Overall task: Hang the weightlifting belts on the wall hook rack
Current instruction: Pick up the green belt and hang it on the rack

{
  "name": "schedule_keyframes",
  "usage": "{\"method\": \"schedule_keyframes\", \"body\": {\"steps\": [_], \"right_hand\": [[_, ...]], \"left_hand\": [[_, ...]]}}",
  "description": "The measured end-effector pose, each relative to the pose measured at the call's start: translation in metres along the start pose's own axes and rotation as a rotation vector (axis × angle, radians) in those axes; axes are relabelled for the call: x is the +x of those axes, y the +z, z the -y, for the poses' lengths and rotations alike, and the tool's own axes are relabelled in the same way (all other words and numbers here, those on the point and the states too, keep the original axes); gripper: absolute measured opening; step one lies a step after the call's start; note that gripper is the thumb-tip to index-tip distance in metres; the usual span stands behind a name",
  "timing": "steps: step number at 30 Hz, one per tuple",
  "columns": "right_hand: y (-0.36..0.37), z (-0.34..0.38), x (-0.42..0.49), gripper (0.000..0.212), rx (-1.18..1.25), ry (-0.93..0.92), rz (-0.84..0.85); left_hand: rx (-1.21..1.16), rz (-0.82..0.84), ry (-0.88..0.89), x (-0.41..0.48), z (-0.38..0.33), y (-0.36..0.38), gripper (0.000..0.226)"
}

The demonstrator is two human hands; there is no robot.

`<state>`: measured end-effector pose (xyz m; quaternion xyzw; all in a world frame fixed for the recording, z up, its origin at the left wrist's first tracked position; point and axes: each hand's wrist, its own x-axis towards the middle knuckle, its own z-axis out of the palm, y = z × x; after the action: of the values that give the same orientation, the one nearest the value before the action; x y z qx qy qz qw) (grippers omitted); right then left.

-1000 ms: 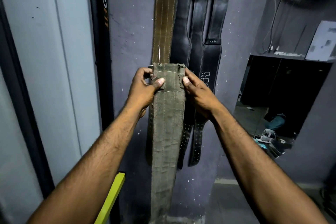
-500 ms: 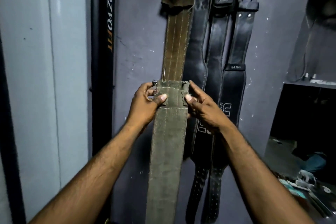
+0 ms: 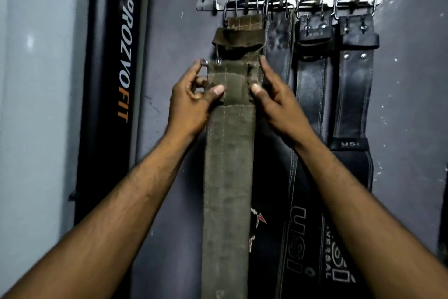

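The left hand (image 3: pixel 194 99) and right hand (image 3: pixel 274 99) pinch the buckle end of an olive canvas belt (image 3: pixel 228 153), one at each edge, just below the hook rack (image 3: pixel 288 4). Another olive belt (image 3: pixel 238 36) and several black belts (image 3: pixel 354 80) hang there already. To do this well, the person should probably keep the buckle level, pick the bare left hook and seat the buckle fully before letting go.

Olive belt (image 3: pixel 229 153) rough cloth; rack (image 3: pixel 291 2) shiny metal.
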<state>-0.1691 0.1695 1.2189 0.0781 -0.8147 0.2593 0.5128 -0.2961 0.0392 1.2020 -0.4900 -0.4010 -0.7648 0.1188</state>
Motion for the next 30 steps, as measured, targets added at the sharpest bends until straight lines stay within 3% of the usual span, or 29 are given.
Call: {"method": "schedule_keyframes", "body": {"steps": [5, 9, 15, 19, 23, 30], "right_hand": [[0.009, 0.024, 0.072, 0.061, -0.257, -0.199, -0.204], [0.014, 0.029, 0.115, 0.064, -0.301, -0.163, -0.194], [0.025, 0.008, 0.136, 0.064, -0.252, -0.020, -0.109], [0.029, 0.016, 0.140, 0.065, -0.277, -0.108, -0.182], [0.022, 0.034, 0.171, 0.066, -0.394, -0.169, -0.209], [0.018, 0.027, 0.213, 0.057, -0.507, -0.067, -0.100]], "left_hand": [[-0.075, -0.006, 0.148, 0.079, -0.013, -0.001, 0.073], [-0.066, 0.032, 0.151, 0.128, -0.018, -0.007, 0.064], [-0.053, 0.050, -0.026, 0.149, 0.001, -0.013, 0.048], [-0.175, 0.064, 0.077, 0.158, 0.003, -0.017, 0.048], [-0.179, 0.044, 0.107, 0.195, -0.016, -0.012, 0.062], [-0.035, 0.126, 0.028, 0.239, -0.005, -0.018, 0.043]]}}
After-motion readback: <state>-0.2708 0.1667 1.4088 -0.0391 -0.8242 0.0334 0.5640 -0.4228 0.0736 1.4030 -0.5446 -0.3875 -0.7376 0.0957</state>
